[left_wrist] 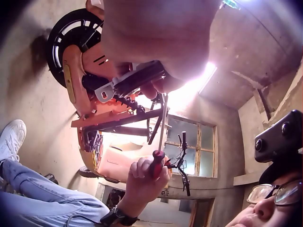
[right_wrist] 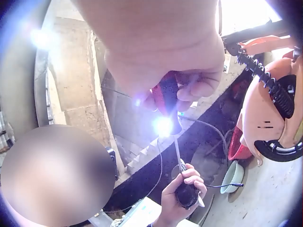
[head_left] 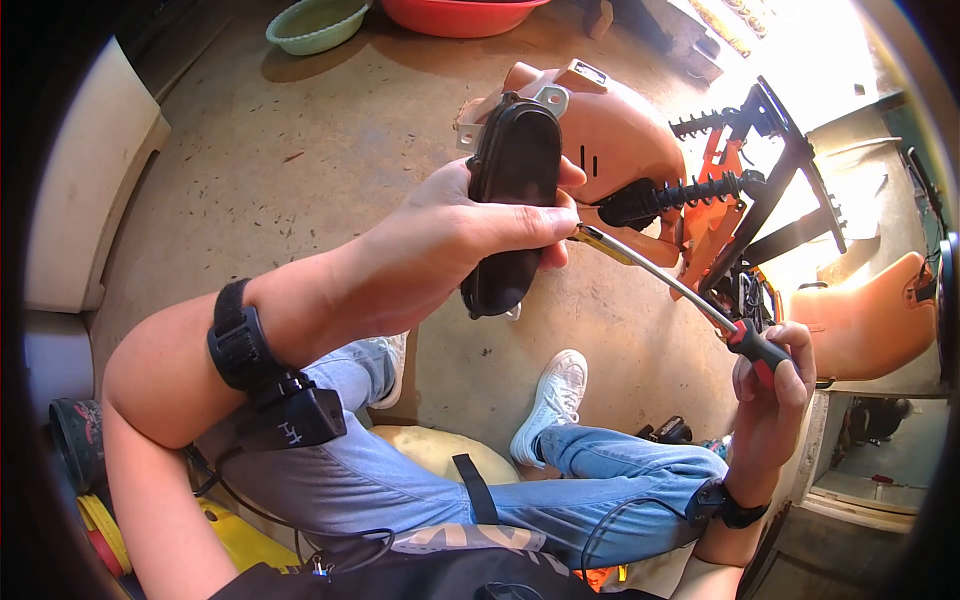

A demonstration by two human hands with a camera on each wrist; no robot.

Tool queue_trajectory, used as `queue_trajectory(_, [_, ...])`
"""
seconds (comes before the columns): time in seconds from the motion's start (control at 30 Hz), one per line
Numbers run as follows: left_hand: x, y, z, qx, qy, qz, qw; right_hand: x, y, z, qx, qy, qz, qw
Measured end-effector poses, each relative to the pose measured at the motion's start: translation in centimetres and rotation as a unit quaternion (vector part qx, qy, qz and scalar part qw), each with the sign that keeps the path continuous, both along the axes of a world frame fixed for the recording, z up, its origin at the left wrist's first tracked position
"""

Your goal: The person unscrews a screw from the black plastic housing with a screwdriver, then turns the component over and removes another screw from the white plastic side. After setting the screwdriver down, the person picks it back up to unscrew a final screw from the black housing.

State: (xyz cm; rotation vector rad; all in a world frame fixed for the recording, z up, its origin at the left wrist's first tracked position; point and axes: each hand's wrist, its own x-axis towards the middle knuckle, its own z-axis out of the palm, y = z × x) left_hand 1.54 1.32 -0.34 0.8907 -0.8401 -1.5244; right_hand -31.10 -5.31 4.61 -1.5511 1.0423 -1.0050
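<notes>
My left hand (head_left: 440, 225) holds up an oblong black part (head_left: 525, 150) with rounded ends, its thumb laid across the face and fingers behind. Light metal bracket tabs (head_left: 551, 98) stick out from the part's upper end. In my right hand (head_left: 775, 400) is a screwdriver (head_left: 750, 343), gripped by its red and black handle. Its long shaft (head_left: 670, 285) slants up to the left, the tip end right at my left thumb. Seen from the right wrist, the shaft points straight at the black part (right_wrist: 187, 195) in the left hand; the tip's contact point is hidden by the fingers.
An orange scooter body (head_left: 620, 125) with a black shock absorber (head_left: 690, 195) and dark frame stands just beyond the hands. An orange seat-like panel (head_left: 865, 320) is at right. Green (head_left: 315, 28) and red (head_left: 460, 15) basins sit at the back. A white cabinet-like block (head_left: 90, 190) stands left.
</notes>
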Motion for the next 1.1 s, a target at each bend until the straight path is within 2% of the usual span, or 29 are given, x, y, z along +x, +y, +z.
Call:
queue_trajectory(0.93, [-0.18, -0.03, -0.20, -0.007, -0.022, 0.003, 1.000, 0.11, 0.04, 0.02, 0.005, 0.006, 0.006, 1.000])
queue_trajectory(1.1, [-0.28, -0.12, -0.43, -0.026, -0.114, 0.023, 0.993, 0.37, 0.17, 0.03, -0.006, 0.018, 0.006, 1.000])
